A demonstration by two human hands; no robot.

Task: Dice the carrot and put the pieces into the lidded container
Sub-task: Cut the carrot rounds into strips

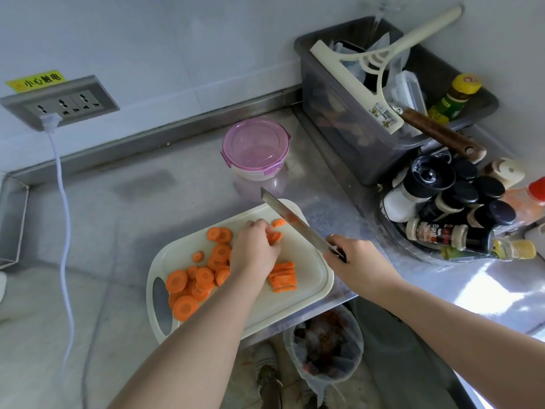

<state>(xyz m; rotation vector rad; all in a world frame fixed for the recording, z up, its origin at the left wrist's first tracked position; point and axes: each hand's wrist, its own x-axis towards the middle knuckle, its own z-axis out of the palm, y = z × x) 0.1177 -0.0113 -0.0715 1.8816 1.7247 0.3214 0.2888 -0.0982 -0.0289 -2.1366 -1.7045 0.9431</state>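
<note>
A white cutting board (309,278) lies on the steel counter. Several round carrot slices (194,284) are heaped on its left half, and a small stack of carrot strips (283,277) lies near its middle. My left hand (253,252) holds a few carrot slices (275,237) down at the board's far side, fingers curled over them. My right hand (354,261) grips the handle of a knife (290,219), whose blade is raised and points up-left above the board. The lidded container (255,149), clear with a pink lid on, stands behind the board.
A grey bin (333,113) with a squeegee and utensils stands at the back right. Spice bottles (448,211) crowd a round tray at the right. A wall socket (59,103) with a white cable (63,219) is on the left. A lined waste bin (324,346) sits below the counter's edge.
</note>
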